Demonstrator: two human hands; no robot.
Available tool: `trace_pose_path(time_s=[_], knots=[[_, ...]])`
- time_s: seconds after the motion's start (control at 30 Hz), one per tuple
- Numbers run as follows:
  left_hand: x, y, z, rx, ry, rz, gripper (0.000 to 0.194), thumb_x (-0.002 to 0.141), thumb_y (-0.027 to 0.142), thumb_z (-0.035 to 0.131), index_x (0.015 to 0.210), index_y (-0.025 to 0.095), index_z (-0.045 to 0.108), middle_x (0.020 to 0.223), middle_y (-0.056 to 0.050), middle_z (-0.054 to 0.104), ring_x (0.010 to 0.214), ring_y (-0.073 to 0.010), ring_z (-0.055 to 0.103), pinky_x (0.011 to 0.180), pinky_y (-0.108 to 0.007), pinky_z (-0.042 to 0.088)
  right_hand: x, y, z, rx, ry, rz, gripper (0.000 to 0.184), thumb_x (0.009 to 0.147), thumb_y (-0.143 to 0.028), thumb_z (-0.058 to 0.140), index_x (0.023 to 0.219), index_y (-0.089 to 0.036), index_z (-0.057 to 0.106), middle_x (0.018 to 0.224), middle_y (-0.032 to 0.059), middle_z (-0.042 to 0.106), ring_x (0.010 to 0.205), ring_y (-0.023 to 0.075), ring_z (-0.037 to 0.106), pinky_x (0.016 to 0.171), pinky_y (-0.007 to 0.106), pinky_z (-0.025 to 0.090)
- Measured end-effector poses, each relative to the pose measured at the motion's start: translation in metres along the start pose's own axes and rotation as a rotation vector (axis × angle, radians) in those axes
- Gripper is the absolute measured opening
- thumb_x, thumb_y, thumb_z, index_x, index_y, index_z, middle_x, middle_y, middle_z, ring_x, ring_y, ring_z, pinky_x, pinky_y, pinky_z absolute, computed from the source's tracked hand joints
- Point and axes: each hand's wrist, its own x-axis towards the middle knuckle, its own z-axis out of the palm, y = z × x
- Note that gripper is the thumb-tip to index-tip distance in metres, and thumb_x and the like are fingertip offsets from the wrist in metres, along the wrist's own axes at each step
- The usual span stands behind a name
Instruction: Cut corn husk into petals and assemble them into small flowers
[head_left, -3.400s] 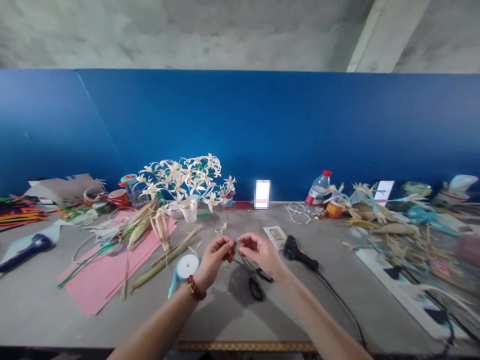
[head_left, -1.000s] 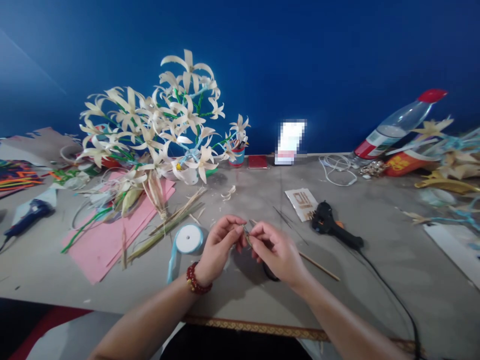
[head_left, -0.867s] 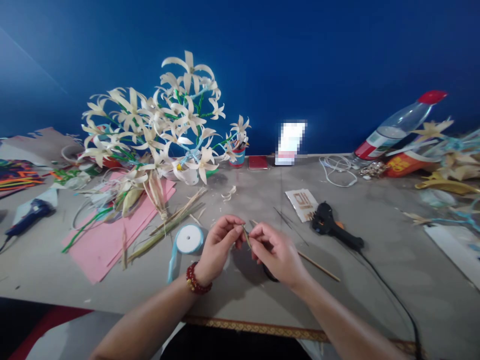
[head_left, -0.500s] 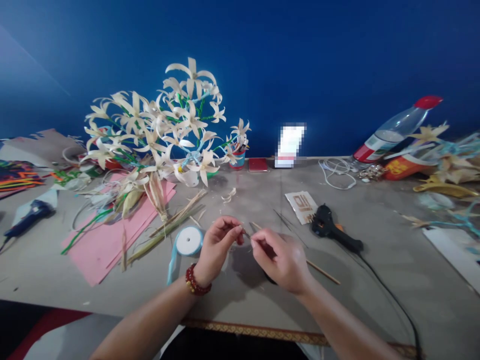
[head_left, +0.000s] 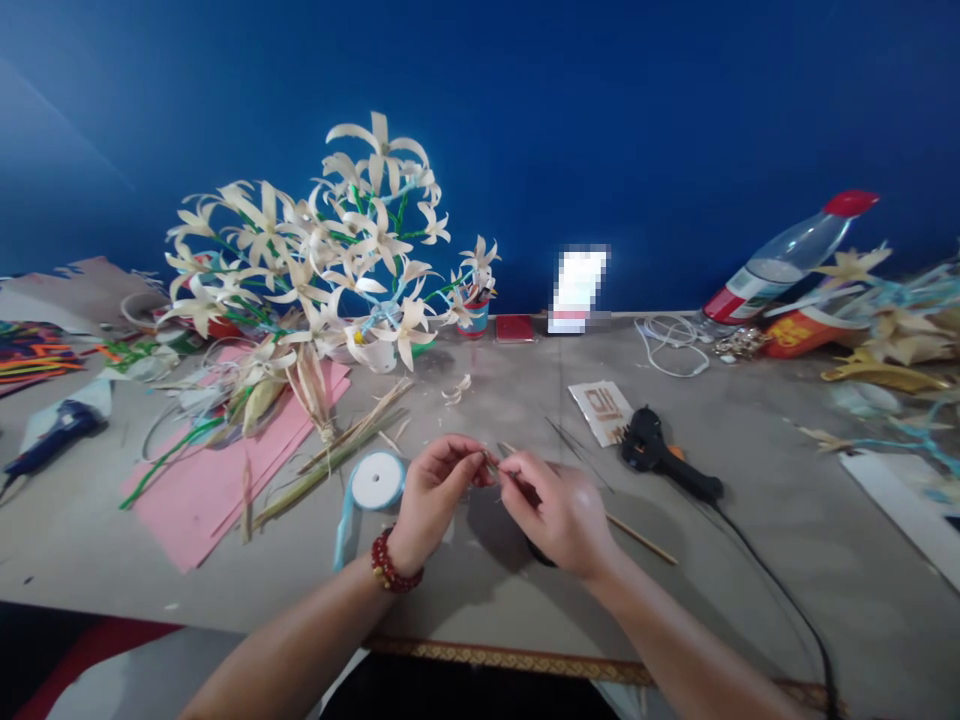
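Over the middle of the table, my left hand (head_left: 442, 485) is closed in a pinch on a small thin piece (head_left: 493, 467), too small to name. My right hand (head_left: 551, 510) is also pinched, its fingertips meeting the same piece from the right. A roll of light blue ribbon (head_left: 376, 481) lies just left of my left hand, its loose end hanging toward me. Beyond my right hand lie thin dark wires (head_left: 577, 450), and a thin wooden stick (head_left: 643, 540) sticks out from behind it. A dark object under my right hand is mostly hidden.
White-petalled flowers (head_left: 379, 240) stand at the back left. Pink paper sheets (head_left: 187, 500) and dried husk strips (head_left: 315, 490) lie below. A black glue gun (head_left: 667, 455) with its cord is right, near a patterned white card (head_left: 598, 412). A bottle (head_left: 787, 260) leans at the back right.
My right hand has moved slightly left, bringing its fingertips closer to my left hand's. The left hand stays nearly in place, still pinching.
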Motion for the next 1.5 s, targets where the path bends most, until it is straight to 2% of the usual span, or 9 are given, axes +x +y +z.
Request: trace_pose_path(time_s=[0.33, 0.8, 1.1, 1.27, 1.33, 1.43, 1.5], knots=[[0.002, 0.001, -0.002, -0.112, -0.033, -0.091, 0.016, 0.082, 0.028, 0.071, 0.087, 0.015, 0.065, 0.078, -0.003, 0.07, 0.067, -0.0109, 0.062, 0.069, -0.025, 0.049, -0.001, 0.001, 0.002, 0.042, -0.017, 0.033, 0.015, 0.093, -0.024, 0.047, 0.086, -0.02, 0.06, 0.062, -0.0002, 0.068, 0.053, 0.0138, 0.061, 0.055, 0.024, 0.037], [0.0, 0.001, 0.0, -0.033, 0.01, 0.018, 0.016, 0.081, 0.028, 0.071, 0.086, 0.015, 0.065, 0.081, -0.005, 0.073, 0.066, -0.0121, 0.063, 0.068, -0.027, 0.052, -0.002, 0.0, 0.003, 0.133, -0.037, 0.055, 0.012, 0.092, -0.023, 0.048, 0.088, -0.021, 0.06, 0.069, 0.0014, 0.073, 0.058, 0.0149, 0.066, 0.056, 0.024, 0.04], [0.001, 0.001, 0.0, -0.133, -0.002, -0.042, 0.015, 0.081, 0.027, 0.071, 0.086, 0.015, 0.064, 0.082, -0.004, 0.073, 0.068, -0.0114, 0.063, 0.069, -0.025, 0.05, 0.0, 0.001, -0.002, 0.116, -0.05, 0.062, 0.013, 0.094, -0.023, 0.046, 0.09, -0.021, 0.058, 0.07, 0.0017, 0.07, 0.059, 0.0161, 0.063, 0.058, 0.025, 0.041], [0.003, 0.0, -0.001, -0.073, 0.047, -0.008, 0.013, 0.084, 0.027, 0.068, 0.088, 0.015, 0.065, 0.089, -0.005, 0.073, 0.069, -0.0112, 0.062, 0.07, -0.025, 0.05, 0.004, 0.0, -0.013, 0.1, 0.074, 0.003, 0.012, 0.091, -0.021, 0.047, 0.086, -0.021, 0.058, 0.087, 0.0078, 0.068, 0.083, 0.022, 0.063, 0.078, 0.032, 0.045], [0.003, -0.001, -0.001, -0.034, 0.064, 0.008, 0.013, 0.083, 0.027, 0.068, 0.089, 0.016, 0.066, 0.09, -0.005, 0.072, 0.07, -0.0114, 0.062, 0.072, -0.025, 0.05, 0.002, -0.002, -0.011, 0.142, 0.052, 0.01, 0.011, 0.092, -0.021, 0.048, 0.085, -0.022, 0.057, 0.079, 0.0054, 0.067, 0.076, 0.02, 0.062, 0.073, 0.03, 0.045], [0.002, -0.002, -0.001, 0.006, 0.072, 0.023, 0.012, 0.082, 0.027, 0.069, 0.088, 0.016, 0.067, 0.088, -0.004, 0.072, 0.072, -0.012, 0.062, 0.074, -0.026, 0.051, -0.003, -0.007, -0.002, 0.229, -0.074, 0.082, 0.011, 0.094, -0.024, 0.047, 0.089, -0.022, 0.056, 0.062, -0.0013, 0.062, 0.056, 0.0148, 0.058, 0.058, 0.025, 0.041], [0.001, -0.003, -0.001, 0.026, 0.077, 0.033, 0.011, 0.082, 0.026, 0.069, 0.088, 0.017, 0.068, 0.088, -0.004, 0.072, 0.073, -0.0123, 0.062, 0.075, -0.026, 0.05, -0.004, -0.008, 0.004, 0.26, -0.122, 0.135, 0.011, 0.095, -0.026, 0.045, 0.091, -0.023, 0.055, 0.059, -0.003, 0.062, 0.05, 0.0135, 0.055, 0.054, 0.024, 0.038]])
